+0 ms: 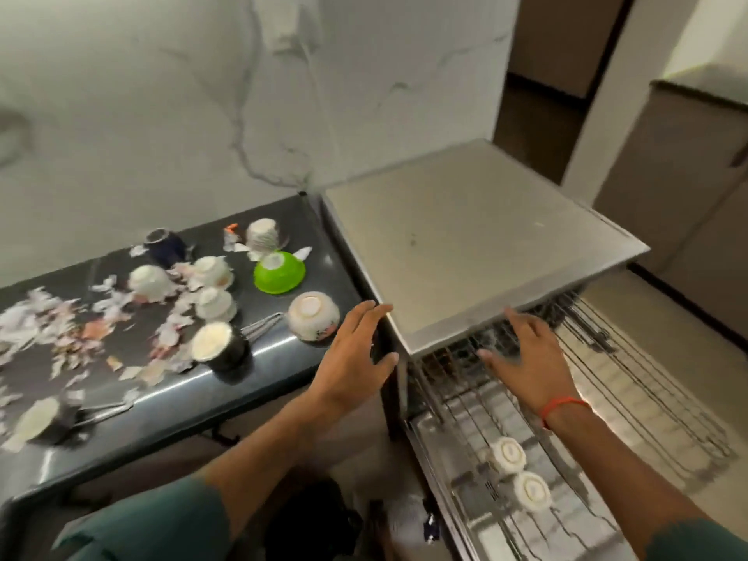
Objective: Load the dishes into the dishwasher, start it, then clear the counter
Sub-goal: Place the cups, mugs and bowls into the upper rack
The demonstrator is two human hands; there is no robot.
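The steel dishwasher (465,244) stands open at the right, its wire rack (631,398) pulled out. Two white cups (508,455) lie upside down in the rack's lower part. My right hand (526,358) hovers open over the rack just under the dishwasher's top edge. My left hand (356,350) is open at the counter's right end, fingers straight, holding nothing. On the dark counter (283,358) stand several upturned cups and bowls: a floral white bowl (313,321), a green bowl (279,273), white cups (216,303), a dark mug (220,346) and a blue mug (164,242).
Torn paper scraps (52,330) litter the counter's left half. Metal tongs (261,327) lie beside the floral bowl, and another dark mug (44,419) lies at the front left. A marble wall stands behind. A brown cabinet (688,188) is at the far right.
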